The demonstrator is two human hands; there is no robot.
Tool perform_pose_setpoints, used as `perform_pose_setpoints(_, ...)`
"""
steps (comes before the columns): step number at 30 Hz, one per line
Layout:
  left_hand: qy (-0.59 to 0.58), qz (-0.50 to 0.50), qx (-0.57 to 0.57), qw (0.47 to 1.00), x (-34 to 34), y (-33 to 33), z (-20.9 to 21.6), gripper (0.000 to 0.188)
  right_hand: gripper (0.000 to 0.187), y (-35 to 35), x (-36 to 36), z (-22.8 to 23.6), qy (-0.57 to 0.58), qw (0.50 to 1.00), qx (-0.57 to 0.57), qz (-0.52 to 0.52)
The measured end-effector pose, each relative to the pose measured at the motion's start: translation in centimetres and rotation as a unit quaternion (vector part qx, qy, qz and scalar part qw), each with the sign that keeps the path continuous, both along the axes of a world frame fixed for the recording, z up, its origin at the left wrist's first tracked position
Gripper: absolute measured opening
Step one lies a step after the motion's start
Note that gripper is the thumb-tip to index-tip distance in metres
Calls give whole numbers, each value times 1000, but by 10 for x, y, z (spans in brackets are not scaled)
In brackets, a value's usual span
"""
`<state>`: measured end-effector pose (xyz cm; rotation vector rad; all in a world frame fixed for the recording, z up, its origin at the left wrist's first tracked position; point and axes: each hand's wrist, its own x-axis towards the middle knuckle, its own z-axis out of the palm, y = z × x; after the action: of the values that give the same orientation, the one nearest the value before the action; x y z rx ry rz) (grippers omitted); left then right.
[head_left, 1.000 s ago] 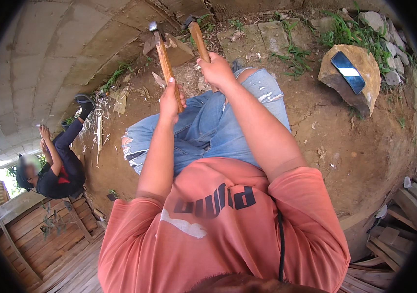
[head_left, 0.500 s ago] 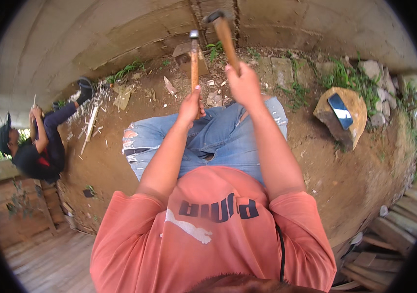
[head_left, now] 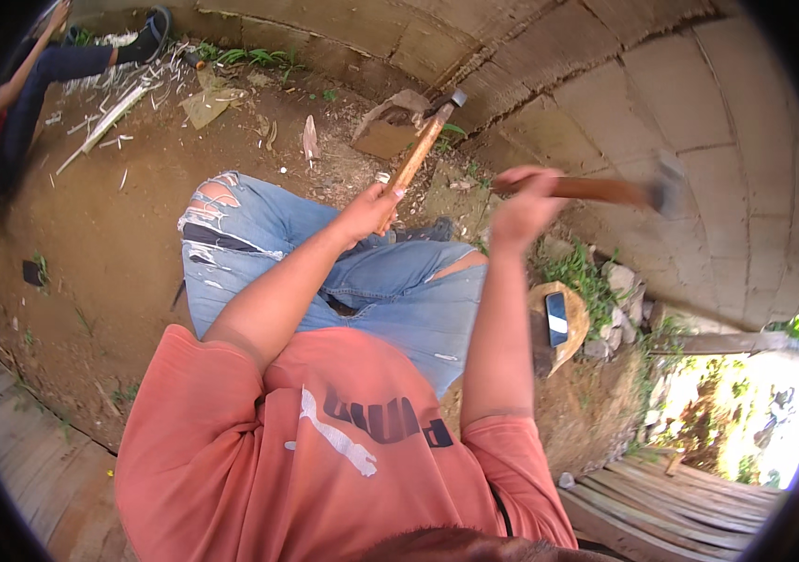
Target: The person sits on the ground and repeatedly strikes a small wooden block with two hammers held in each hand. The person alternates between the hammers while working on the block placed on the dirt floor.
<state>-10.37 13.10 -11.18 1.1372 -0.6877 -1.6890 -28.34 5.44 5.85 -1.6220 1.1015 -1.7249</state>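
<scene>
Gripping the left hammer (head_left: 413, 167) with the left hand (head_left: 369, 212), curled all the way around the low end of the wooden handle. Pointing up and a bit right from there, just past the torn blue jeans (head_left: 395, 290). Gripping the right hammer (head_left: 610, 190) with the right hand (head_left: 523, 208), closed around the handle near its end. Too blurry to count fingers, so cannot tell how tight. Sticking out sideways to the right, with the metal head toward the wall (head_left: 699, 112).

Likely to feel heavy at the metal end and light at the wood end. Should be hard and stiff, not easy to break. Could get slippery in sweaty palms. Best to hold low on the wood, away from the metal, and squeeze well.

Near the left hammer's head, can see a brown block (head_left: 385, 140); cannot tell if touching. To the right, can spot a phone (head_left: 557, 318) resting on a rock (head_left: 578, 328). Far left, can see another person (head_left: 62, 66) beside pale strips (head_left: 109, 126).
</scene>
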Motion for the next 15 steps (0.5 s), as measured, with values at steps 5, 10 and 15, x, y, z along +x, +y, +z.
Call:
perform_pose_setpoints(5, -16, 13, -34, 999, 1, 3, 3, 42, 36, 10, -12, -93, 424, 866, 250, -84)
perform_pose_setpoints(10, -39, -13, -25, 999, 0, 7, 0, 40, 34, -2, -4, 52, 308, 901, 293, -91)
perform_pose_setpoints(15, -6, 12, -34, 999, -13, 7, -6, 41, 30, 10, 16, 162, 147, 983, 84, -77)
